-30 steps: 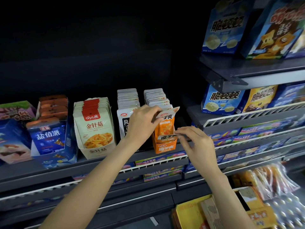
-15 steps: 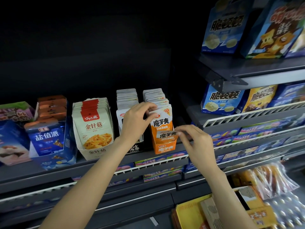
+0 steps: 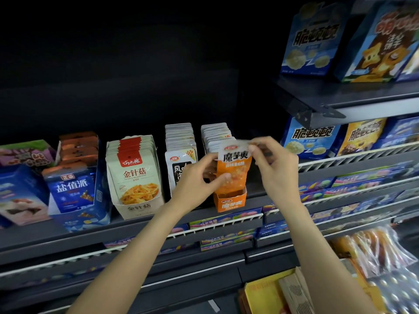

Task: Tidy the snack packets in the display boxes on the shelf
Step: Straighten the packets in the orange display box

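Head view
Orange packet point(image 3: 233, 171): upright at the front of the orange display box point(image 3: 230, 201) on the dark shelf point(image 3: 68, 234), held by 2 hands.
Left hand point(image 3: 195, 177): thumb and fingers pinch the packet's left edge.
Right hand point(image 3: 275, 165): fingertips pinch its top right corner.
Neighbours: black-and-white packets point(image 3: 179, 164) just left; beige mushroom box point(image 3: 136, 177) further left.

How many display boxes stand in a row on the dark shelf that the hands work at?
5, perhaps more past the left edge. Left to right: blue box, cream mushroom box, black-and-white packet box, half hidden by the left hand, orange box.
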`<state>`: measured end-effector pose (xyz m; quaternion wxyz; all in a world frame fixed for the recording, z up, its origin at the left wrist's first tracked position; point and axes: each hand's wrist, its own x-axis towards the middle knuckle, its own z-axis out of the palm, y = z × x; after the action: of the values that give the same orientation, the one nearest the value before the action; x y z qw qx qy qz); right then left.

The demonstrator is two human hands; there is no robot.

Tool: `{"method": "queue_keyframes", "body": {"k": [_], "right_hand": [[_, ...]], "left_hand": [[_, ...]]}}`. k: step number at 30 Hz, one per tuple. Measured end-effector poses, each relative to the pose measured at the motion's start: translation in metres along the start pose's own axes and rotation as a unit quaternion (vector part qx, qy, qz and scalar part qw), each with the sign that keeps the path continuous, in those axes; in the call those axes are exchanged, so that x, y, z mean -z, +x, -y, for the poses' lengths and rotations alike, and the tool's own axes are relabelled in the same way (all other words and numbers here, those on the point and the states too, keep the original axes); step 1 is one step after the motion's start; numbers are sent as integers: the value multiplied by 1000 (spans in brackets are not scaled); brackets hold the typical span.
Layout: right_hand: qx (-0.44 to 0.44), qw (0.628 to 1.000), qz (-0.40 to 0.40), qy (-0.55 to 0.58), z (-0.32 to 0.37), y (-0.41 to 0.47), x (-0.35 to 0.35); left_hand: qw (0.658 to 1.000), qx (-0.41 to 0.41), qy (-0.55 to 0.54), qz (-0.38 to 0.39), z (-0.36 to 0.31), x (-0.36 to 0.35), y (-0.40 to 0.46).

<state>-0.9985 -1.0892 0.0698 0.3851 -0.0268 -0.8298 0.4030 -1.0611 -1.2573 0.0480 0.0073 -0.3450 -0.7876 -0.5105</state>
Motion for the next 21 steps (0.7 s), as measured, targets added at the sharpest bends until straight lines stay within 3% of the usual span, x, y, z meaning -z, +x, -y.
{"method": "queue_keyframes", "body": {"k": [7, 10, 13, 16, 19, 21], "right_hand": [[-33, 998, -47, 29, 10, 8, 2], [50, 998, -9, -34, 10, -13, 2], [178, 960, 93, -196, 8, -35, -9], [219, 936, 65, -267, 5, -45, -21], [209, 961, -37, -177, 12, -46, -16], [34, 997, -65, 26, 23, -44, -5]], "left_hand": [[981, 98, -145, -78, -11, 2, 7], [949, 146, -247, -132, -20, 5, 6], [942, 145, -263, -147, -26, 6, 6], [941, 147, -268, -145, -31, 6, 4], [941, 140, -281, -127, -38, 7, 0], [950, 118, -260, -128, -41, 11, -3]]}}
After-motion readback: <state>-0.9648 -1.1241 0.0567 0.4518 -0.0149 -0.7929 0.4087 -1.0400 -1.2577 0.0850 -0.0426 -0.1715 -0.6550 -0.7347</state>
